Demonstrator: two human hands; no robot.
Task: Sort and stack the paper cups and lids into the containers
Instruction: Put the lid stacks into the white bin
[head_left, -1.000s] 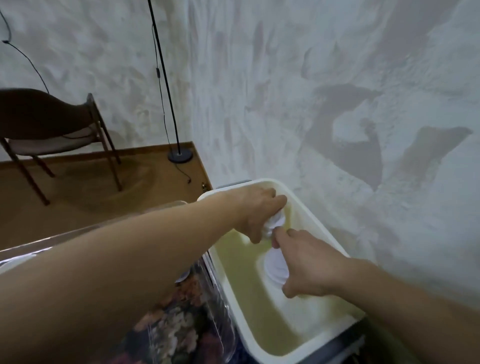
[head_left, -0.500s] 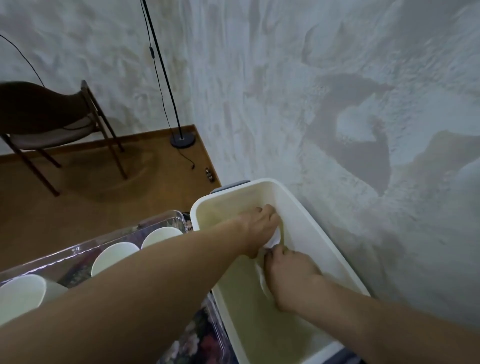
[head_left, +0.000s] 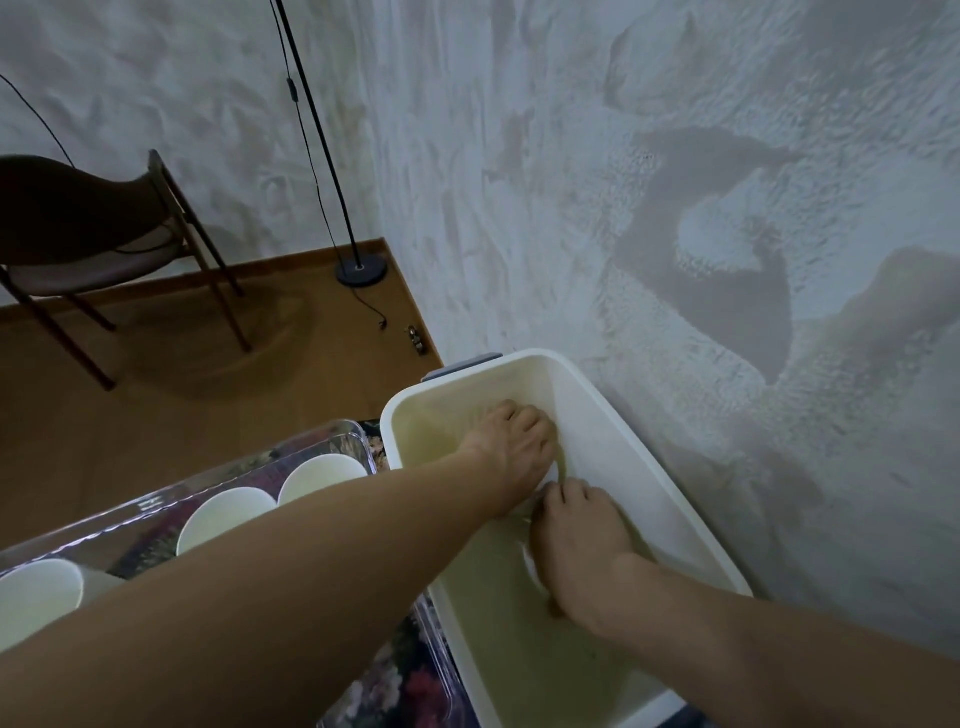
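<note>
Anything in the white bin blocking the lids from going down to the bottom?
Nothing visible does. Both the left hand and right hand are low inside the white bin, on the white lids. The bin's floor shows bare around them; what lies under the hands is hidden.

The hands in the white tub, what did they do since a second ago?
Both hands, left and right, sank deeper into the white tub, lowering the white lids toward the bottom. They still hold them. The cups in the clear bin stayed put.
</note>
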